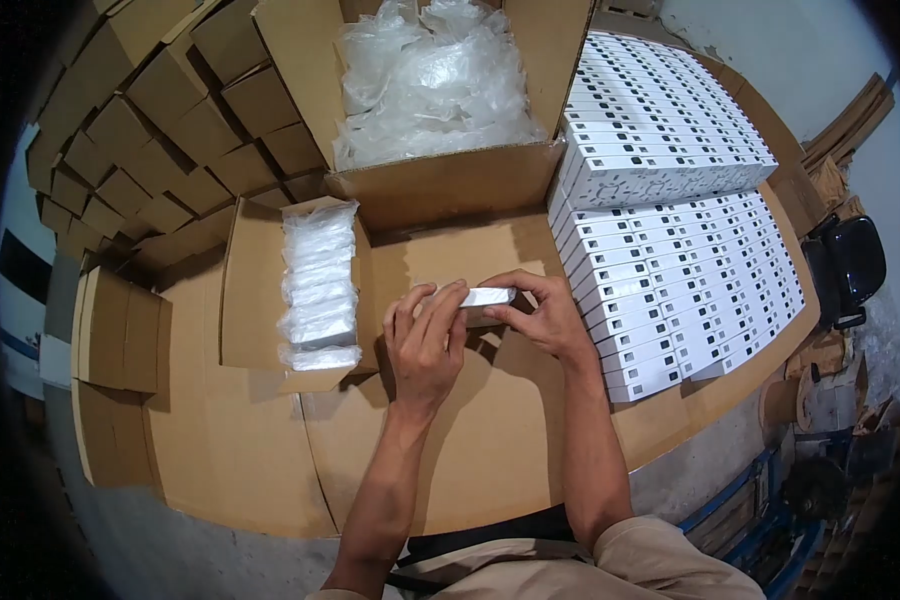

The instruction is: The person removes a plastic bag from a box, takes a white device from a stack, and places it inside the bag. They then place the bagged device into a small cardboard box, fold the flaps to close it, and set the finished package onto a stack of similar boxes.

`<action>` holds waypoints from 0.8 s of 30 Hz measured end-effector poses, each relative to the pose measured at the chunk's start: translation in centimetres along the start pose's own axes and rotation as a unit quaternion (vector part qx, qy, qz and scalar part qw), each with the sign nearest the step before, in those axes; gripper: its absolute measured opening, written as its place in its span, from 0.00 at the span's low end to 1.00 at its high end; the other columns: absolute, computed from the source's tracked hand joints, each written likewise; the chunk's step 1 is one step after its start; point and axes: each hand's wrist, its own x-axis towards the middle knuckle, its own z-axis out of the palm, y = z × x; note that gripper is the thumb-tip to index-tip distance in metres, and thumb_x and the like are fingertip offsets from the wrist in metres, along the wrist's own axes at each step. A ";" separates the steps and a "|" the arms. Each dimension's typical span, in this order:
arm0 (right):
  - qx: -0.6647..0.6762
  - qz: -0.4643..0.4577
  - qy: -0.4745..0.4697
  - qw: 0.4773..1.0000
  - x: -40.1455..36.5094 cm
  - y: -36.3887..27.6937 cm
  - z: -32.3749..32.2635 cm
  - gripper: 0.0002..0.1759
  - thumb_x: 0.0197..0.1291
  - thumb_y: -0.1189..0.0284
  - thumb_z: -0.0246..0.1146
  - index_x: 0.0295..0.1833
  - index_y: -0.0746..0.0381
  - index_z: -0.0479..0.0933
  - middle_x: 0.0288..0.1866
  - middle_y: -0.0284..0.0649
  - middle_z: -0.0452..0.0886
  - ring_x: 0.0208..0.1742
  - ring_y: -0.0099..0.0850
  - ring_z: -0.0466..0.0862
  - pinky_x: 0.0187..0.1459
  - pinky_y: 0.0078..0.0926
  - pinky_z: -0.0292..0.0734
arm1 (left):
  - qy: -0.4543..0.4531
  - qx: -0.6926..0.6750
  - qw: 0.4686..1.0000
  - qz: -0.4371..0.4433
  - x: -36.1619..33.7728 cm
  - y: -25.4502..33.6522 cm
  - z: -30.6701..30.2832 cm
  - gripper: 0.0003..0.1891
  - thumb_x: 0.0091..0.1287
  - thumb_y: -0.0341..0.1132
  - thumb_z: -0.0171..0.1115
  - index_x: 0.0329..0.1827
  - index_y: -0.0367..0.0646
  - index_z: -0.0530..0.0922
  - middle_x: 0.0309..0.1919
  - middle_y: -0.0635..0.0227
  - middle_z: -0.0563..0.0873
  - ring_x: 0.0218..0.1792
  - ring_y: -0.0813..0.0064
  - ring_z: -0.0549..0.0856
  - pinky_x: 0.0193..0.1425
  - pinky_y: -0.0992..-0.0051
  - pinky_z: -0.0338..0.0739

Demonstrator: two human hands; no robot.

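Note:
A small white box (490,296) is held level above the cardboard-covered table, one narrow side facing up. My left hand (427,340) closes on its left end with the fingers over the top. At the right end, my right hand (545,318) pinches it between thumb and forefinger. The underside of the box is mostly hidden. Just left of my hands stands an open carton (252,300) holding a row of white packs (318,280) in clear plastic. Stacked white boxes (630,300) rise on the right, close to my right hand.
Behind my hands, a large open carton (450,195) holds clear plastic bags (435,85). Many empty brown cartons (160,120) are piled at the back left. More folded cardboard (115,340) stands at the table's left edge. A black chair (855,260) is beyond the right edge.

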 end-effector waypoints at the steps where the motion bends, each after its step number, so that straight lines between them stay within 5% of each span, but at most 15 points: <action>1: 0.001 0.007 -0.003 1.000 0.0 0.0 0.0 0.17 0.59 0.78 0.76 0.55 0.67 0.87 0.45 0.39 0.92 0.42 0.24 0.89 0.44 0.24 0.84 | -0.001 -0.020 1.000 -0.013 0.1 -0.1 -0.1 0.17 0.67 0.25 0.71 0.58 0.44 0.84 0.55 0.68 0.90 0.62 0.60 0.82 0.67 0.61 0.71; 6: 0.004 -0.031 -0.001 1.000 0.1 0.3 -0.1 0.18 0.59 0.79 0.76 0.55 0.65 0.87 0.50 0.40 0.91 0.47 0.26 0.88 0.47 0.27 0.84 | -0.026 -0.182 0.976 -0.116 0.0 -0.9 0.2 0.14 0.70 0.25 0.68 0.57 0.39 0.82 0.53 0.62 0.88 0.61 0.61 0.83 0.65 0.64 0.75; 11: 0.010 -0.092 0.019 0.996 0.3 -0.1 0.1 0.19 0.59 0.80 0.74 0.57 0.62 0.87 0.54 0.38 0.90 0.52 0.28 0.87 0.48 0.27 0.84 | -0.095 -0.367 0.882 -0.281 -0.1 -1.1 0.0 0.17 0.76 0.27 0.65 0.64 0.37 0.75 0.57 0.64 0.82 0.59 0.72 0.81 0.64 0.72 0.75; 14: 0.046 -0.009 0.005 0.999 -0.1 -0.2 -0.1 0.18 0.58 0.81 0.75 0.56 0.62 0.88 0.53 0.37 0.90 0.52 0.27 0.87 0.47 0.24 0.84 | -0.091 -0.396 0.867 -0.288 -0.4 -1.8 0.8 0.20 0.76 0.27 0.64 0.68 0.38 0.72 0.58 0.64 0.79 0.58 0.73 0.80 0.64 0.72 0.75; 20: -0.009 0.006 0.007 1.000 -0.1 -0.6 -0.5 0.15 0.58 0.80 0.76 0.53 0.64 0.89 0.47 0.37 0.91 0.44 0.23 0.87 0.43 0.21 0.82 | -0.074 -0.381 0.875 -0.289 -1.2 -1.4 1.4 0.28 0.75 0.25 0.63 0.76 0.39 0.65 0.61 0.59 0.78 0.61 0.71 0.79 0.66 0.71 0.75; 24: 0.001 -0.043 0.050 0.998 0.0 0.1 0.2 0.16 0.59 0.80 0.76 0.53 0.64 0.88 0.44 0.37 0.92 0.40 0.21 0.87 0.42 0.21 0.82 | -0.072 -0.279 0.916 -0.280 -2.5 0.1 0.8 0.41 0.71 0.27 0.66 0.84 0.37 0.53 0.70 0.44 0.73 0.71 0.55 0.75 0.74 0.62 0.70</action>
